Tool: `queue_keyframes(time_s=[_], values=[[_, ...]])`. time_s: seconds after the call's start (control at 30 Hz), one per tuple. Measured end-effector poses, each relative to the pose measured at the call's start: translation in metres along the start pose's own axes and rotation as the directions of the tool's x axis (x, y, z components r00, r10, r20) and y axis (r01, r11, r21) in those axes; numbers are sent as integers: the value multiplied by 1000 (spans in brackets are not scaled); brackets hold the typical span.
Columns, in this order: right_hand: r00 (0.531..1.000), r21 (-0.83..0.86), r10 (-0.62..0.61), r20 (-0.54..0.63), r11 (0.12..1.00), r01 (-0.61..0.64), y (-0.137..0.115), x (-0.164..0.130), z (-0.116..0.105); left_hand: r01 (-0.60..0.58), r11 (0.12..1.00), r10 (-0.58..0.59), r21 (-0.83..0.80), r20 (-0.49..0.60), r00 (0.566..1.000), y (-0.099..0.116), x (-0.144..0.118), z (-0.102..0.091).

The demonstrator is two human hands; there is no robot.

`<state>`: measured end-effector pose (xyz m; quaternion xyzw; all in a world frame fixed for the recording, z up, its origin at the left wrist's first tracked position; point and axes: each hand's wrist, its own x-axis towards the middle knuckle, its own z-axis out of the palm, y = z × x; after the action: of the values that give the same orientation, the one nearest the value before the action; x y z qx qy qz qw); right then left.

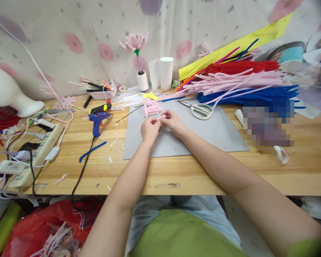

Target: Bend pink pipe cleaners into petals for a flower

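Over the grey cutting mat (216, 134), my left hand (150, 130) and my right hand (172, 123) meet fingertip to fingertip. Both are closed on a short pink pipe cleaner (161, 117), pinched between them. Just beyond the fingers lies a small pile of cut pink pipe cleaner pieces (153, 109). Scissors (202, 110) with pale green handles rest on the mat to the right of my hands, blades pointing left. A finished pink pipe cleaner flower (136, 43) stands upright in a small white pot at the back.
Bundles of pink pipe cleaners (230, 80), blue ones (256, 94) and red ones (243, 67) lie at the back right. A blue glue gun (96, 121) with a black cord sits left of the mat. A power strip (39, 153) full of plugs stands at the far left.
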<state>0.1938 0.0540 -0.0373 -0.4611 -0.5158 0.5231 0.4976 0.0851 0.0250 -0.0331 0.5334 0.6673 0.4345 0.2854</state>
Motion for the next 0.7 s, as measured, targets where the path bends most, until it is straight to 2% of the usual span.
queue_keyframes(time_s=[0.1,0.23,0.47,0.57,0.7], values=[[999,61,3,39,998,-5,-2,-1,0,-5,1000,5,5,18,1000,-1,3,3],[1000,42,-18,8,999,18,-1,4,3,-16,1000,15,-27,-31,999,1,5,8],[990,-135,-113,-87,986,101,6,14,6,-26,999,32,42,-156,987,10,-1,7],[998,-35,-47,-51,998,45,3,11,7,-20,997,33,68,-198,980,13,-3,5],[1000,147,-4,29,989,-1,-6,3,7,-9,998,21,68,-179,984,12,-2,6]])
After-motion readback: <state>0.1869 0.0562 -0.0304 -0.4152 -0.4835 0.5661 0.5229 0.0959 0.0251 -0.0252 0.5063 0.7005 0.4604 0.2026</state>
